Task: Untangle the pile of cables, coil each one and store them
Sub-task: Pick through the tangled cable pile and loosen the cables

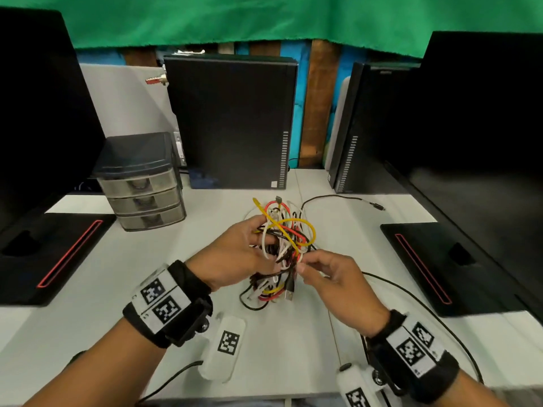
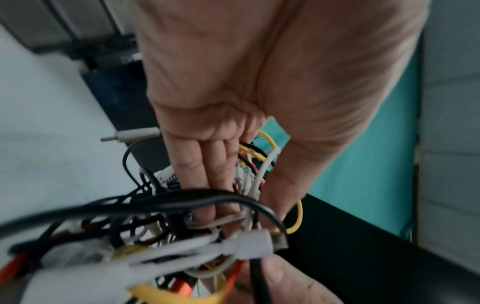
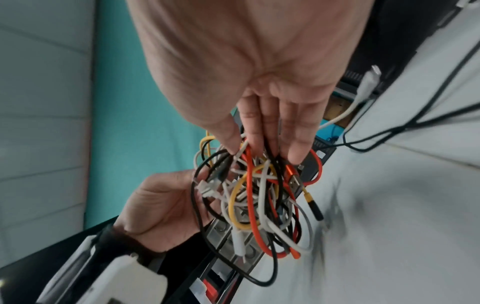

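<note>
A tangle of cables (image 1: 283, 245), with yellow, red, white and black strands, hangs between both hands over the white desk (image 1: 176, 289). My left hand (image 1: 264, 242) grips its left side, thumb on top and fingers pushed in among the strands (image 2: 241, 197). My right hand (image 1: 302, 265) pinches a few strands at the right side between thumb and fingertips (image 3: 249, 150). A black USB plug (image 1: 289, 290) dangles at the bottom of the bundle. The right wrist view shows the loops (image 3: 259, 205) drooping below my fingers, with the left hand (image 3: 161, 205) behind them.
A small grey three-drawer unit (image 1: 144, 186) stands at the back left. Two black computer towers (image 1: 232, 121) (image 1: 358, 127) line the back. Monitor bases (image 1: 50, 254) (image 1: 435, 265) flank the work area. Loose black cables (image 1: 338, 196) (image 1: 411, 292) lie on the desk to the right.
</note>
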### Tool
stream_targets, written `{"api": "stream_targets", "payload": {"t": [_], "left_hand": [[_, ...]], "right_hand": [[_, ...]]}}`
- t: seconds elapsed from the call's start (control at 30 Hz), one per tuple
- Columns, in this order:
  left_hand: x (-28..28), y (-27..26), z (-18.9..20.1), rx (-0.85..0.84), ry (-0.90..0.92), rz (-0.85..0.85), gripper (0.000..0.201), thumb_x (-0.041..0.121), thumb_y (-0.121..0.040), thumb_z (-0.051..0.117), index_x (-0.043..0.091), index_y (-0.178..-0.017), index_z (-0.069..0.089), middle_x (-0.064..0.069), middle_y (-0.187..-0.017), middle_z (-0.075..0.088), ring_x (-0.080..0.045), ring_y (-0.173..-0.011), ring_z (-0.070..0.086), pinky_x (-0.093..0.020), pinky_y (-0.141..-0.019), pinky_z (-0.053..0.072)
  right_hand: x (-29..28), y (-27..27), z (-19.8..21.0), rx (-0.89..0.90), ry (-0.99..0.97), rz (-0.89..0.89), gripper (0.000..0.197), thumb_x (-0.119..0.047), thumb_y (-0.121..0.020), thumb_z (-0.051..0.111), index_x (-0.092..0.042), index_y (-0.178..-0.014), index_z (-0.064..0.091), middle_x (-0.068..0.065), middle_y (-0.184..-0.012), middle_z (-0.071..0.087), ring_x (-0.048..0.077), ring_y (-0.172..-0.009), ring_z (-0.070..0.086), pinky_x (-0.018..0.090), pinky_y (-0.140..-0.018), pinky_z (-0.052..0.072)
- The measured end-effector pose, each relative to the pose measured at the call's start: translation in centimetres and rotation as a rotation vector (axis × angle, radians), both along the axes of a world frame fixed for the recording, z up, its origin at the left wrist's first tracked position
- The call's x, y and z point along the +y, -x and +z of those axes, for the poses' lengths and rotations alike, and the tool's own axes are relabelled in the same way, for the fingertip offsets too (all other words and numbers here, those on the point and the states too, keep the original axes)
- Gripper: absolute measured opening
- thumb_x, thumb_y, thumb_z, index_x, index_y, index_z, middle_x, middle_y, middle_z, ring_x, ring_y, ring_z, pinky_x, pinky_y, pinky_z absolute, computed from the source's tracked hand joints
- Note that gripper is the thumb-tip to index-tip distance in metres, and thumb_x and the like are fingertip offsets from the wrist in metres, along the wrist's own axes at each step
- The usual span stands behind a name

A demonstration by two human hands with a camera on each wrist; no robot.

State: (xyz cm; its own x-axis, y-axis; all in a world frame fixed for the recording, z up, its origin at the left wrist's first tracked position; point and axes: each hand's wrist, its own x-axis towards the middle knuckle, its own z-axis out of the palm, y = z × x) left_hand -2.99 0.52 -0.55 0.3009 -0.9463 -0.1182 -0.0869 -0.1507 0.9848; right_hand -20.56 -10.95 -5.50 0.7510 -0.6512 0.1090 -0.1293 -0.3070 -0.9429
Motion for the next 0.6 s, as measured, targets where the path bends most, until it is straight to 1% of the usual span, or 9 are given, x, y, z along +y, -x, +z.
{"api": "stream_targets", "payload": {"t": [0.07, 0.13, 0.2, 0.27, 0.33, 0.37, 0.43, 0.5, 0.6], "left_hand": [[0.1, -0.1, -0.5, -0.171, 0.005, -0.030, 0.072, -0.003, -0.071, 0.080, 0.023, -0.132, 0.053, 0.000, -0.113, 0.072, -0.019, -0.100, 0.072, -0.040, -0.091, 0.057], [0.2, 0.0, -0.8, -0.439, 0.007, -0.052, 0.077, 0.013, -0.069, 0.083, 0.028, -0.136, 0.049, 0.009, -0.116, 0.070, -0.009, -0.105, 0.068, -0.038, -0.097, 0.055], [0.1, 0.3, -0.3, -0.692, -0.001, -0.045, 0.083, 0.027, -0.073, 0.083, 0.034, -0.143, 0.041, 0.013, -0.123, 0.067, -0.005, -0.110, 0.065, -0.030, -0.099, 0.052], [-0.1, 0.2, 0.8, -0.860, -0.028, 0.011, 0.087, 0.023, -0.079, 0.076, 0.035, -0.152, 0.030, 0.006, -0.127, 0.066, -0.015, -0.112, 0.065, -0.031, -0.099, 0.052], [-0.6, -0.2, 1.8, -1.004, -0.055, 0.092, 0.081, 0.012, -0.082, 0.067, 0.033, -0.152, 0.032, -0.001, -0.116, 0.070, -0.023, -0.103, 0.067, -0.039, -0.093, 0.055], [-1.1, -0.4, 2.3, -1.075, -0.043, 0.128, 0.073, 0.009, -0.083, 0.063, 0.031, -0.148, 0.039, -0.002, -0.110, 0.071, -0.023, -0.101, 0.067, -0.040, -0.090, 0.055], [-1.8, -0.6, 3.2, -1.164, -0.005, 0.167, 0.053, 0.007, -0.086, 0.061, 0.026, -0.136, 0.054, -0.002, -0.105, 0.073, -0.022, -0.102, 0.066, -0.040, -0.089, 0.054], [-2.3, -0.9, 4.1, -1.154, 0.048, 0.176, 0.035, 0.009, -0.089, 0.063, 0.023, -0.121, 0.066, -0.001, -0.101, 0.072, -0.019, -0.095, 0.065, -0.039, -0.087, 0.054], [-2.3, -2.0, 4.8, -1.108, 0.194, 0.273, 0.015, 0.013, -0.090, 0.067, 0.023, -0.098, 0.075, 0.008, -0.089, 0.068, -0.005, -0.073, 0.055, -0.031, -0.078, 0.052]], "right_hand": [[0.2, 0.0, -0.2, 0.039, -0.006, 0.039, 0.008, -0.015, -0.094, 0.068, -0.013, -0.090, 0.075, -0.009, -0.089, 0.075, 0.001, -0.092, 0.068, 0.022, -0.088, 0.049], [0.6, 0.1, -0.3, 0.112, 0.056, 0.081, 0.010, -0.019, -0.094, 0.068, -0.019, -0.088, 0.077, -0.011, -0.091, 0.075, 0.001, -0.094, 0.068, 0.019, -0.090, 0.048], [1.0, 0.2, 0.0, 0.146, 0.168, 0.024, 0.011, -0.023, -0.093, 0.069, -0.025, -0.084, 0.076, -0.017, -0.087, 0.073, -0.001, -0.089, 0.066, 0.015, -0.082, 0.047], [1.7, 0.2, 1.0, 0.090, 0.303, -0.081, 0.013, -0.025, -0.091, 0.071, -0.026, -0.079, 0.073, -0.018, -0.080, 0.070, 0.003, -0.081, 0.064, 0.011, -0.067, 0.043], [2.1, -0.5, 2.1, 0.005, 0.370, -0.131, 0.015, -0.024, -0.090, 0.071, -0.023, -0.075, 0.070, -0.015, -0.076, 0.066, 0.005, -0.070, 0.061, 0.011, -0.060, 0.039], [2.2, -1.1, 2.8, -0.009, 0.379, -0.133, 0.015, -0.024, -0.090, 0.071, -0.022, -0.076, 0.069, -0.014, -0.075, 0.066, 0.004, -0.066, 0.059, 0.012, -0.058, 0.038], [1.9, -2.7, 4.0, 0.036, 0.411, -0.108, 0.007, -0.029, -0.091, 0.069, -0.025, -0.085, 0.069, -0.014, -0.076, 0.067, 0.003, -0.070, 0.060, 0.014, -0.061, 0.041], [1.1, -4.6, 4.3, 0.106, 0.485, -0.100, 0.011, -0.037, -0.091, 0.065, -0.027, -0.092, 0.070, -0.013, -0.082, 0.069, 0.007, -0.077, 0.063, 0.028, -0.071, 0.052], [-0.7, -6.9, 4.7, 0.104, 0.489, -0.114, 0.021, -0.040, -0.093, 0.062, -0.024, -0.085, 0.073, -0.007, -0.074, 0.070, 0.015, -0.072, 0.065, 0.040, -0.071, 0.055]]}}
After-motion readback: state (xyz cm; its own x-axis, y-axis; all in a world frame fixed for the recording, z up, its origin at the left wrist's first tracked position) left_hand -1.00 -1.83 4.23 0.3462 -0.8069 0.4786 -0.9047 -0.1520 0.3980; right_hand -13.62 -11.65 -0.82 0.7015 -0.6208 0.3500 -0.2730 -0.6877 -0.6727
